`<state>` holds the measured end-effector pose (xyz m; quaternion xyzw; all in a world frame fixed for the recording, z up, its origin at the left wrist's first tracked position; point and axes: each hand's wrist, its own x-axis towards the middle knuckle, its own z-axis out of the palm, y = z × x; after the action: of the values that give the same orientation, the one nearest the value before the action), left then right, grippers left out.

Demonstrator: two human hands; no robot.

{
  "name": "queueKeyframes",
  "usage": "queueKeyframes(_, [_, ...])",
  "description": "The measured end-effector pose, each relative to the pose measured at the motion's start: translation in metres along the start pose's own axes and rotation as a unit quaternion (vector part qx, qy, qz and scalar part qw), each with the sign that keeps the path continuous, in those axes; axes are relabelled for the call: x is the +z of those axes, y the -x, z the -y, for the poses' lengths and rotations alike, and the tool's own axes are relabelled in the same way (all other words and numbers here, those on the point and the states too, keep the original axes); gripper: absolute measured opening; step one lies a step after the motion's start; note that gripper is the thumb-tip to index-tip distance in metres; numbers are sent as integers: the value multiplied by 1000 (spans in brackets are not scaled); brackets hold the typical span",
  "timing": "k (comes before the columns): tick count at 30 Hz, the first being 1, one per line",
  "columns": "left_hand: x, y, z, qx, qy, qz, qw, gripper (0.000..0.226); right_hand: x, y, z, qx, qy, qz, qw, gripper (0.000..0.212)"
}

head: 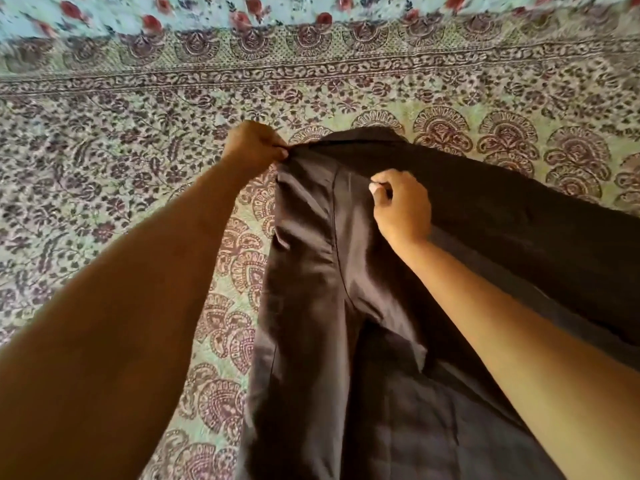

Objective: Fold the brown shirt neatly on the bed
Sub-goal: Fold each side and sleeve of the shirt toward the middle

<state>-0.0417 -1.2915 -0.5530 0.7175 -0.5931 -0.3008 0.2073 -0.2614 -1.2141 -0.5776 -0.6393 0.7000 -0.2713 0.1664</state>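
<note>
Left hand (254,145): pinching shoulder edge of brown shirt (467,216), which lies flat on bed (104,150). Right hand (401,202): pinching cloth mid-chest. Step: likely first side fold; next, lay straight, smooth.

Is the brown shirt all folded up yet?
Not yet. The brown shirt lies on the bedspread, and the side by the left hand looks turned in. That hand pinches the shoulder, and the right hand pinches cloth near the middle. The far side is left to fold.
</note>
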Motion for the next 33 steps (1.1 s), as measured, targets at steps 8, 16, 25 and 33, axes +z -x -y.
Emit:
queueKeyframes(8, [30, 15, -6, -54, -72, -203, 975, 16, 11, 2, 0, -48, 17, -81, 995, 25])
queueKeyframes(16, [81, 79, 24, 160, -201, -18, 966, 58, 24, 28, -27, -207, 165, 130, 956, 70])
queueKeyframes(25, [39, 34, 19, -35, -225, 2, 974, 52, 18, 15, -36, -252, 190, 166, 934, 68])
queueKeyframes(33, [78, 181, 39, 222, -272, 51, 935, 56, 10, 7, -37, -283, 206, 199, 915, 71])
